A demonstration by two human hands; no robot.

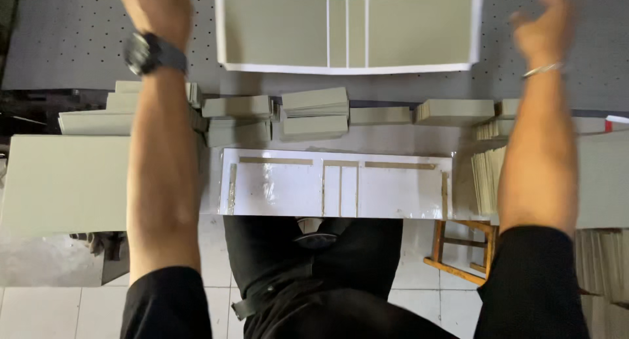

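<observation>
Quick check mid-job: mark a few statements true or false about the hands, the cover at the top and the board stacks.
1. Both hands hold the cover. False: left hand and right hand are raised either side of the cover, touching nothing.
2. The cover has grey panels with a white border. True.
3. The watch is on the right wrist. False: the watch is on the left.
4. Grey board stacks lie below the cover. True.

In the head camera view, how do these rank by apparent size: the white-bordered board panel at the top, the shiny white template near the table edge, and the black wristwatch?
1. White-bordered board panel, largest.
2. Shiny white template, slightly smaller, though it lies nearer the camera, so the gap is unsure.
3. Black wristwatch on the left arm, clearly smallest.
</observation>
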